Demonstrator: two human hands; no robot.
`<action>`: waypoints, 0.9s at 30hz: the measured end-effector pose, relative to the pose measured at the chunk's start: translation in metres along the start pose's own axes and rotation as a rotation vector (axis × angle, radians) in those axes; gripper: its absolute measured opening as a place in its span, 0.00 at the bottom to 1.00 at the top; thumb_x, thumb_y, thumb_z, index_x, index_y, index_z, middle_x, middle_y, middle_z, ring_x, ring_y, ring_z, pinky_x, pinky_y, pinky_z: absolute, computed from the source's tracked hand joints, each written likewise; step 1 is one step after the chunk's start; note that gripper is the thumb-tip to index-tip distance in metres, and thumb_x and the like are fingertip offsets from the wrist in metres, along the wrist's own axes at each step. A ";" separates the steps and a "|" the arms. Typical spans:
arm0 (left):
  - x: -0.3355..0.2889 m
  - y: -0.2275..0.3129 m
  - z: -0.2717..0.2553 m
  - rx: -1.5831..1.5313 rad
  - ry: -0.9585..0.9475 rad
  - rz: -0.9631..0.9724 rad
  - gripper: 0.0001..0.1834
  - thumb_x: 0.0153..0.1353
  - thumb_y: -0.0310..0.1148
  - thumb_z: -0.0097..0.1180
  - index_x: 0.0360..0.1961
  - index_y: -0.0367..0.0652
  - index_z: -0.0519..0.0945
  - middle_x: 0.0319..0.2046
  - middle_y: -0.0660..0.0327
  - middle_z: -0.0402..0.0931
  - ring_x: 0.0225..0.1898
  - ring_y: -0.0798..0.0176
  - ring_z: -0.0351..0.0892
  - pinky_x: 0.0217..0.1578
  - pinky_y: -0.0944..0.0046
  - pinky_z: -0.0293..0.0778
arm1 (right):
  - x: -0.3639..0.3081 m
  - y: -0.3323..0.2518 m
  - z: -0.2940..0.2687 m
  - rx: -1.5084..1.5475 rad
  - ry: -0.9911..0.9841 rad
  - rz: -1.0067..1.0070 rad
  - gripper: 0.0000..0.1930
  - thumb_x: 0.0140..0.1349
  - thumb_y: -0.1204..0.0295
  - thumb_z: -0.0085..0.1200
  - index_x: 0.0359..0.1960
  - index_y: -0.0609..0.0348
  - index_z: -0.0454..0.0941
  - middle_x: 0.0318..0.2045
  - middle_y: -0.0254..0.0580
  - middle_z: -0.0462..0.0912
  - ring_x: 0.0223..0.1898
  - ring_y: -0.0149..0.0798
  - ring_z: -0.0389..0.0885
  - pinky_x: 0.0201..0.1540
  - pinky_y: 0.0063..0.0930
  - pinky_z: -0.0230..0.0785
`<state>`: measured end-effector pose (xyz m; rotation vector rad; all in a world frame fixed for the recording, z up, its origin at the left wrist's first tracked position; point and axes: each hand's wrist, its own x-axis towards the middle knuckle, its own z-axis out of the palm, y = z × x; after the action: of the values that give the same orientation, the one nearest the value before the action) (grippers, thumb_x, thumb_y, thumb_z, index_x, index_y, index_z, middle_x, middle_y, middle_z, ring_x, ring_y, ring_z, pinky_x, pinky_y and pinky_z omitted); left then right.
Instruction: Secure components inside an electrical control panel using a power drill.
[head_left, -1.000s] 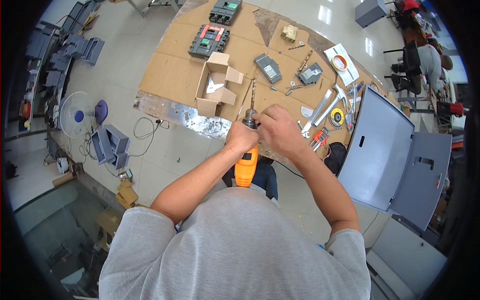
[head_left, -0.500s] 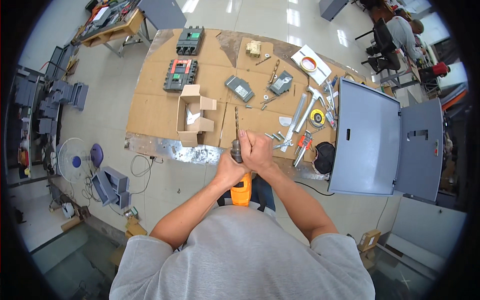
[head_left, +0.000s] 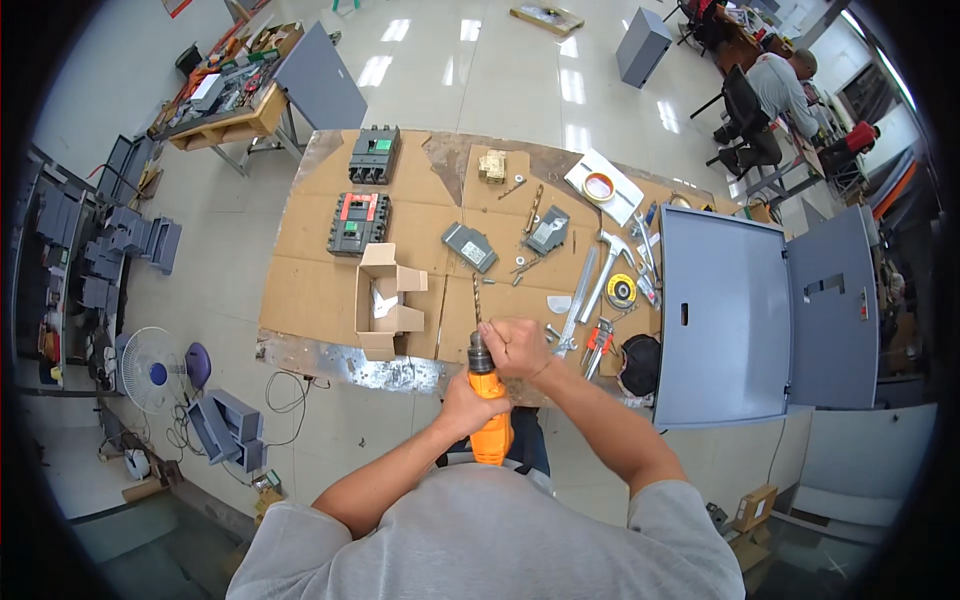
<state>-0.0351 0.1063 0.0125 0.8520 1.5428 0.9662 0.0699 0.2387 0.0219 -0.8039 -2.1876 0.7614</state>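
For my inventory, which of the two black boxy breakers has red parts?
The black boxy breaker nearer the open brown cardboard box: red shows on top; the farther one has green, no red.

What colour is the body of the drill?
The drill body is orange, best seen in the head view.

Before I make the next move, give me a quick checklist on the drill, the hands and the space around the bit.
1. Left hand around the orange drill: ok.
2. Bit in the chuck: ok, it projects from the front.
3. Bit clamped tight: cannot tell.
4. Right hand clear of the chuck: not ok, it is right up at it.
5. Open carton apart from the bit: ok, it sits to the left.
6. Bit's height over the table: cannot tell from this view.
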 end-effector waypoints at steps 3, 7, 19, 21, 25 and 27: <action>0.002 0.033 0.002 -0.314 -0.132 -0.127 0.20 0.47 0.27 0.73 0.40 0.38 0.77 0.33 0.62 0.82 0.35 0.65 0.82 0.40 0.61 0.80 | 0.022 0.008 -0.021 -0.034 -0.038 -0.188 0.19 0.67 0.66 0.61 0.17 0.53 0.70 0.14 0.44 0.73 0.16 0.53 0.76 0.21 0.45 0.69; -0.012 0.048 0.004 -0.276 -0.072 -0.048 0.20 0.50 0.25 0.74 0.45 0.36 0.82 0.37 0.60 0.85 0.39 0.65 0.85 0.42 0.61 0.82 | 0.030 -0.035 -0.038 0.006 0.005 -0.151 0.21 0.62 0.65 0.66 0.17 0.55 0.67 0.15 0.45 0.71 0.19 0.53 0.73 0.23 0.45 0.65; -0.024 0.053 0.011 -0.008 -0.092 0.189 0.22 0.48 0.31 0.77 0.42 0.38 0.79 0.34 0.60 0.85 0.36 0.66 0.85 0.40 0.61 0.81 | 0.005 -0.038 -0.015 0.496 0.457 0.421 0.27 0.79 0.64 0.48 0.16 0.61 0.64 0.14 0.32 0.59 0.21 0.27 0.53 0.23 0.34 0.51; -0.024 0.055 0.013 -0.007 -0.084 0.203 0.22 0.48 0.31 0.77 0.41 0.38 0.79 0.34 0.60 0.85 0.35 0.66 0.85 0.40 0.61 0.81 | 0.005 -0.036 -0.017 0.529 0.460 0.468 0.26 0.78 0.66 0.48 0.16 0.59 0.63 0.14 0.28 0.61 0.20 0.26 0.55 0.23 0.33 0.51; -0.017 0.048 0.015 -0.012 -0.156 0.246 0.22 0.49 0.31 0.77 0.43 0.38 0.79 0.34 0.61 0.85 0.36 0.66 0.84 0.41 0.61 0.81 | 0.002 -0.035 -0.024 0.642 0.446 0.543 0.26 0.78 0.67 0.47 0.15 0.58 0.63 0.15 0.27 0.63 0.20 0.25 0.57 0.24 0.32 0.51; -0.016 0.047 0.016 -0.023 -0.193 0.252 0.23 0.49 0.31 0.77 0.43 0.38 0.79 0.34 0.60 0.85 0.37 0.66 0.84 0.42 0.61 0.81 | 0.000 -0.037 -0.028 0.737 0.422 0.628 0.25 0.78 0.64 0.46 0.17 0.56 0.62 0.16 0.27 0.62 0.21 0.26 0.55 0.27 0.29 0.52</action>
<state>-0.0153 0.1133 0.0604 1.1082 1.2782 1.0462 0.0791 0.2228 0.0641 -1.1161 -1.1268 1.4305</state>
